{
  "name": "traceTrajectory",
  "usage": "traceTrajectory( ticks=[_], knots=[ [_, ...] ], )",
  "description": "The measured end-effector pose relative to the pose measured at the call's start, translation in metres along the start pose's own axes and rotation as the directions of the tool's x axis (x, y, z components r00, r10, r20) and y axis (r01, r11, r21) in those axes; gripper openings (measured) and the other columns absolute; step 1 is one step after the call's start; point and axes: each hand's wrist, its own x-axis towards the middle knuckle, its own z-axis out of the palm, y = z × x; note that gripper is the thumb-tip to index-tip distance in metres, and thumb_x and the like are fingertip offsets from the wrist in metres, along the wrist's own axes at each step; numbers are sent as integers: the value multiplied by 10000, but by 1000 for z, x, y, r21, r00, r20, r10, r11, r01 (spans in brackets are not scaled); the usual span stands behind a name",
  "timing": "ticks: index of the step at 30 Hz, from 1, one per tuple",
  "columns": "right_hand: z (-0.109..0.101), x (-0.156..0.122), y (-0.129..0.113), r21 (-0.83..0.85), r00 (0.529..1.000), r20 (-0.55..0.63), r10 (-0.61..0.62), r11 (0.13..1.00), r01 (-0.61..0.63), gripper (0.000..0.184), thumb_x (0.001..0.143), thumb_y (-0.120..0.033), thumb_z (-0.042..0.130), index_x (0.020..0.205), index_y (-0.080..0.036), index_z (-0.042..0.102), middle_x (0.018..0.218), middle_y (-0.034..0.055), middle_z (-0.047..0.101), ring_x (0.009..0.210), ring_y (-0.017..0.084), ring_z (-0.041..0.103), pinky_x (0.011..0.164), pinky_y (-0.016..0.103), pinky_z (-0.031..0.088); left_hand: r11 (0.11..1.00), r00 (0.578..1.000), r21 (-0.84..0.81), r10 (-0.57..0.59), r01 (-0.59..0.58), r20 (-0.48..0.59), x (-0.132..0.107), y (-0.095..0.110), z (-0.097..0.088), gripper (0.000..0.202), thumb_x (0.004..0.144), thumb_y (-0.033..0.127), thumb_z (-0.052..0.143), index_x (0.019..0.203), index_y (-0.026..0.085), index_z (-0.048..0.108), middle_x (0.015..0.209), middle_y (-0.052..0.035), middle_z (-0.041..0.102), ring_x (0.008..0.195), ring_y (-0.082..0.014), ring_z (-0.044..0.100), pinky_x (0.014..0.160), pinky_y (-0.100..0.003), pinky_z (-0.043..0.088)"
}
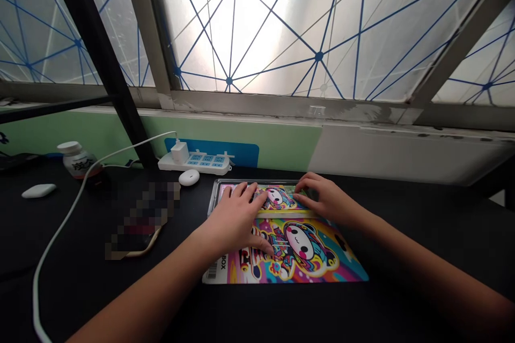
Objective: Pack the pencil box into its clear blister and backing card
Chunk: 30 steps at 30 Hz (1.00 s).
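A flat, brightly coloured cartoon-printed box (306, 249) lies on the black table, with the letters "BOX" and a barcode along its left side. Its narrower far part (277, 197) repeats the cartoon figure and sits within a shiny, tray-like rim. A pale yellow strip (281, 214) runs between the two parts. My left hand (237, 220) rests on the left of the box, fingers spread and flat. At the far part's right end, my right hand (322, 198) has its fingers bent, thumb and fingertips close together on the printed surface; what lies under them is partly hidden.
Behind the box stand a white power strip (209, 163) with a plugged-in charger (179, 151) and a round white case (189, 177). Leftward are a blurred-out phone-like object (147, 225), a white cable (60, 220), a jar (78, 161) and a white mouse-like object (39, 191).
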Motion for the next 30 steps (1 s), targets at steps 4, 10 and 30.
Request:
traceTrajectory(
  ticks=[4,10,30],
  knots=[
    [-4,2,0,35,994,109,0,999,-3,450,936,-523,547,1229,-197,652,1142,126,611,1044,270,632,922,425,531,1000,1000,8,-4,4,16,3,0,0,1160,663,903,574,1561,213,320,1617,-214,295,1470,-473,245,1119,-673,236],
    [-13,6,2,25,953,281,118,991,-130,717,812,-705,615,1313,-191,611,1189,135,595,1088,296,629,922,401,541,999,998,18,48,-49,27,6,-6,-2,1106,686,845,636,1562,251,317,1622,-188,301,1475,-441,261,1115,-637,270],
    [-7,-1,-8,-164,986,90,138,979,-122,591,680,-566,803,1125,-236,597,1304,144,562,1224,391,489,985,547,419,994,942,-50,-111,101,-316,7,-41,-15,675,856,576,693,1382,178,552,1331,-125,656,1256,-336,562,1046,-487,399]
  ],
)
